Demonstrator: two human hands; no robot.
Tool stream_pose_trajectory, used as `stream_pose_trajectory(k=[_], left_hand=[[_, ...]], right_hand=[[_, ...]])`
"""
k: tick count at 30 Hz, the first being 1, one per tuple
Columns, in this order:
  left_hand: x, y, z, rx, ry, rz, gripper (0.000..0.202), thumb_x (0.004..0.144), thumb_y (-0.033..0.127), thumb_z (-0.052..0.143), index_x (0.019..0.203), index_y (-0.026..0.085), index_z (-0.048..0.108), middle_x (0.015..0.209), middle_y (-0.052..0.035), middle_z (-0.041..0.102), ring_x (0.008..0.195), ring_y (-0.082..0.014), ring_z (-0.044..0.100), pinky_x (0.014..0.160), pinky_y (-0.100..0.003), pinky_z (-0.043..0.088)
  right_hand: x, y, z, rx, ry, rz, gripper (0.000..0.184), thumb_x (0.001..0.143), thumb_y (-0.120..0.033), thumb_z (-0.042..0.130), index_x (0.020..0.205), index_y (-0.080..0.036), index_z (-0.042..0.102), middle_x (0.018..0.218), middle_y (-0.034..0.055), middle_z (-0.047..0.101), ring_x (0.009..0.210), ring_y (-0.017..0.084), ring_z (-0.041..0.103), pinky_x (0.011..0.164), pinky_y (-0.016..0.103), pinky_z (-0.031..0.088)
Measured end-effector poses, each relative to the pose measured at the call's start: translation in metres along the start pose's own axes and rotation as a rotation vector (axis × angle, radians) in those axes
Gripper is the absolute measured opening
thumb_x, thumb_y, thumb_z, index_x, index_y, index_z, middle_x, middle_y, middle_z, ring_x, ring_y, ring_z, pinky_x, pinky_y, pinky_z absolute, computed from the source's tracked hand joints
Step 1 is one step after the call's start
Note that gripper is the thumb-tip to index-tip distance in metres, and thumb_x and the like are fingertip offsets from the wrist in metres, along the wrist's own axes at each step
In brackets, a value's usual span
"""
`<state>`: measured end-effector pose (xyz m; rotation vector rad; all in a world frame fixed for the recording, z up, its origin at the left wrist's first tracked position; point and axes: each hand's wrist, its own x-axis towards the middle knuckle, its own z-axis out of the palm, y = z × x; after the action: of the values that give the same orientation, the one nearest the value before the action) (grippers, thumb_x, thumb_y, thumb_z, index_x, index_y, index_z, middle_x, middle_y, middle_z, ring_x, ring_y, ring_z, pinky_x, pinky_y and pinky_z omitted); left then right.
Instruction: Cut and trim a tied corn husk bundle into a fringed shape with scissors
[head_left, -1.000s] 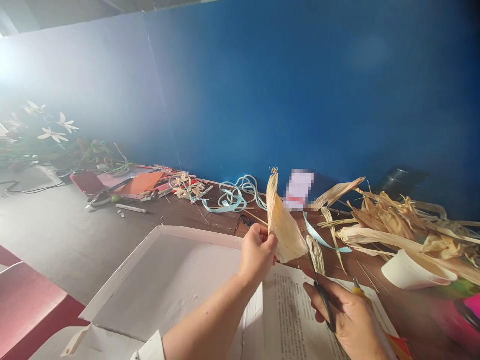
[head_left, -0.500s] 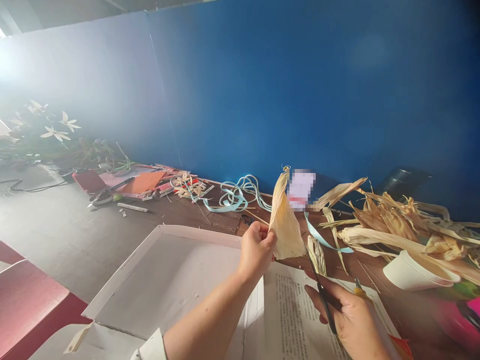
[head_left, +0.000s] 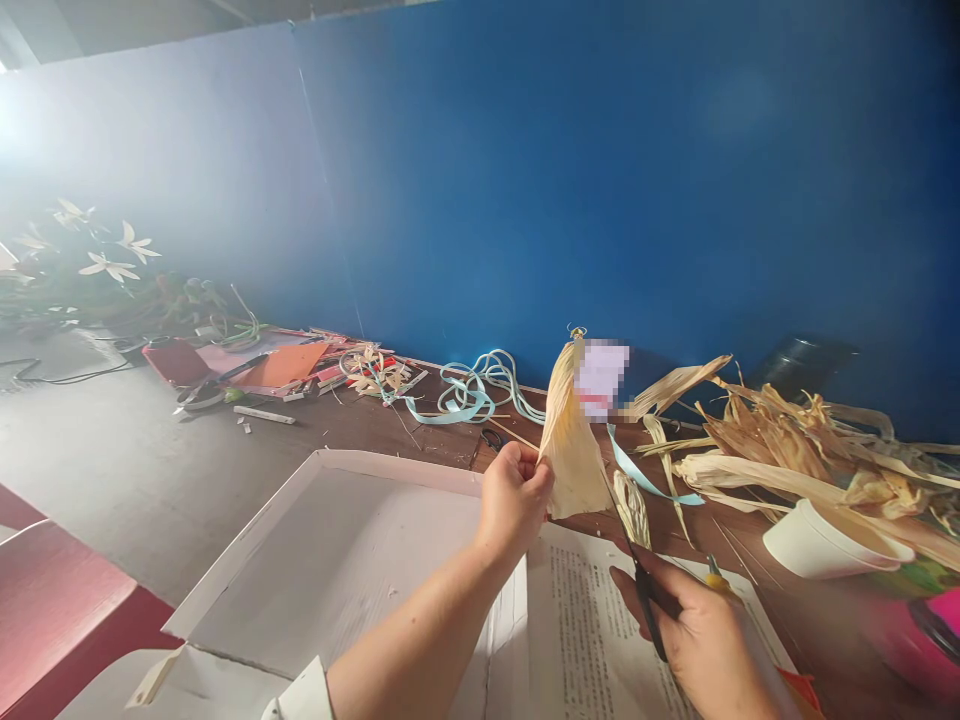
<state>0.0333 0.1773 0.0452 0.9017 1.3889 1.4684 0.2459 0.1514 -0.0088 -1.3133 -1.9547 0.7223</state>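
My left hand (head_left: 517,490) pinches the left edge of a pale, fan-shaped corn husk (head_left: 576,460). The husk narrows upward to a gathered tip with a small loop of thread or wire (head_left: 577,333). In my right hand (head_left: 694,610) is a pair of dark scissors (head_left: 645,600), the thin blades pointing up and left to the husk's lower right edge. How far apart the blades stand I cannot make out. A folded bundle of husk strips (head_left: 631,508) lies just behind the blades. Below both hands is a printed page (head_left: 577,620).
A white box lid (head_left: 352,540) lies left of the page. Loose dried husks (head_left: 780,430), a white paper cup (head_left: 814,540) and a blue ribbon (head_left: 649,480) are at right. Ribbon coils (head_left: 480,390) and coloured paper scraps (head_left: 289,365) line the blue partition (head_left: 525,180).
The husk's upper part has turned slightly and its tip has shifted a little up and right. The scissors' blades have moved slightly up and left against the husk's edge.
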Motion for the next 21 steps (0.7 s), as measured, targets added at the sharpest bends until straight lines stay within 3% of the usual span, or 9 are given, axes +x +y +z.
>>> stream_pose_trajectory(k=[9, 21], left_hand=[[-0.001, 0.001, 0.0, 0.018, -0.007, -0.001, 0.013, 0.079, 0.028, 0.055, 0.074, 0.019, 0.048, 0.052, 0.0063, 0.048, 0.04, -0.0077, 0.041, 0.035, -0.017, 0.035], [0.003, -0.003, -0.001, 0.04, -0.028, 0.035, 0.015, 0.079, 0.031, 0.057, 0.074, 0.019, 0.049, 0.053, 0.0066, 0.046, 0.045, -0.0064, 0.038, 0.04, -0.016, 0.034]], right_hand=[[0.003, 0.005, -0.003, 0.007, -0.006, -0.069, 0.053, 0.086, -0.064, 0.063, 0.115, -0.021, 0.072, 0.099, 0.0077, 0.071, 0.091, 0.027, 0.069, 0.068, 0.021, 0.058], [0.004, -0.007, -0.001, 0.064, 0.007, -0.009, 0.055, 0.083, -0.066, 0.064, 0.111, -0.02, 0.074, 0.083, 0.0064, 0.072, 0.077, 0.024, 0.069, 0.061, 0.02, 0.056]])
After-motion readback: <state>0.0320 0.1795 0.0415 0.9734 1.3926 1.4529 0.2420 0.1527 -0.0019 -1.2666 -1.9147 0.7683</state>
